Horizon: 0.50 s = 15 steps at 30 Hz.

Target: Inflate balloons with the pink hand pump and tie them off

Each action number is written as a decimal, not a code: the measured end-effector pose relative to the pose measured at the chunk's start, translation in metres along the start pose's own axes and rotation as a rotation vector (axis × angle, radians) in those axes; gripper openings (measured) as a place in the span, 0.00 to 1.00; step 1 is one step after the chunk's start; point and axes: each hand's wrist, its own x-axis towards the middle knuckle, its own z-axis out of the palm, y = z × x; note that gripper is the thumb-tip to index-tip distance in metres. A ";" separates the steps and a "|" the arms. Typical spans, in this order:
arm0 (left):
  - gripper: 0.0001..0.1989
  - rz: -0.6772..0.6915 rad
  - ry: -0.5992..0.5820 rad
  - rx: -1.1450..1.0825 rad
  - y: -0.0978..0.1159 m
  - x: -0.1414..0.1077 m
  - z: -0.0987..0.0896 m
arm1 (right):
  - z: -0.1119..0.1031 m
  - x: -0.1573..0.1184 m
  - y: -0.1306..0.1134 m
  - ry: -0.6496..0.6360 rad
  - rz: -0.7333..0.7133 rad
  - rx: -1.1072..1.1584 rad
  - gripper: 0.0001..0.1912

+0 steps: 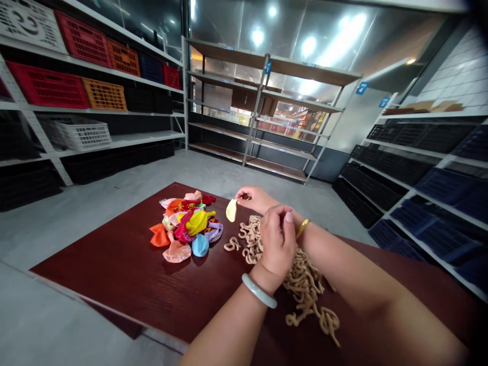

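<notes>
My right hand (256, 199), with a gold bangle at the wrist, reaches past my left and pinches a small pale-yellow balloon (231, 210) by its narrow end. The balloon hangs limp above the table. My left hand (276, 239), wearing a pale jade-like bangle, is closed with its fingers curled, over a pile of tan, curly, cord-like pieces (305, 277). Whatever its fingers may hold is hidden. Left of both hands lies a heap of limp balloons, among them a yellow balloon (199, 222), a blue balloon (200, 245) and an orange balloon (159, 235).
Everything lies on a dark red-brown table (125, 264). One loose curly piece (232, 244) sits between the two piles. Beyond stands a metal rack (251, 117). Shelves at left hold plastic crates such as a red crate (49, 87); dark crates (430, 218) fill shelves at right.
</notes>
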 end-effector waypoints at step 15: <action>0.24 -1.003 -0.140 -0.876 -0.035 -0.011 0.037 | -0.111 -0.100 -0.002 0.171 -0.558 -1.144 0.20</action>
